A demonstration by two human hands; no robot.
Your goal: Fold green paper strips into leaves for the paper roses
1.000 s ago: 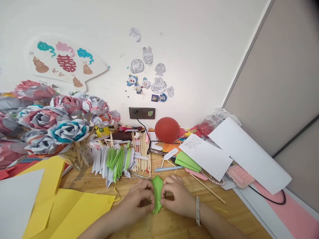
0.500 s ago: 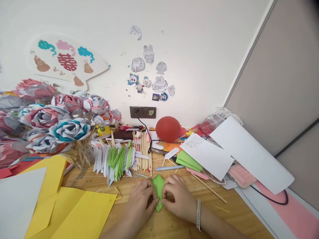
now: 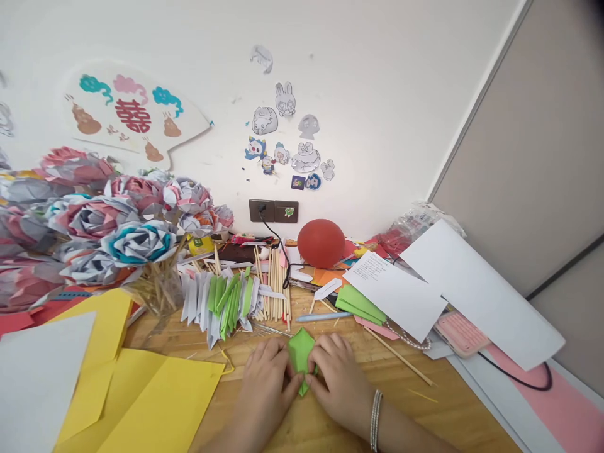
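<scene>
A small folded piece of green paper (image 3: 301,348) lies on the wooden table between my two hands, its pointed lower end toward me. My left hand (image 3: 268,380) pinches its left edge near the lower end, thumb on top. From the other side my right hand (image 3: 340,379), with a silver bracelet at the wrist, grips the right edge with thumb and curled fingers. The two thumb tips nearly meet over the paper. Beyond my hands lie a row of folded green and white paper strips (image 3: 229,301) and a blue pen (image 3: 323,317).
Yellow paper sheets (image 3: 160,399) cover the left side, below paper flowers (image 3: 139,242) in a clear container. Wooden sticks (image 3: 274,286), a red balloon (image 3: 321,243) and green sheets (image 3: 361,304) lie behind. White sheets (image 3: 481,292) and a pink phone (image 3: 461,331) are at right.
My right thumb has pressed inward over the lower part of the green paper, and both hands have closed slightly around it. The whole view has shifted a little.
</scene>
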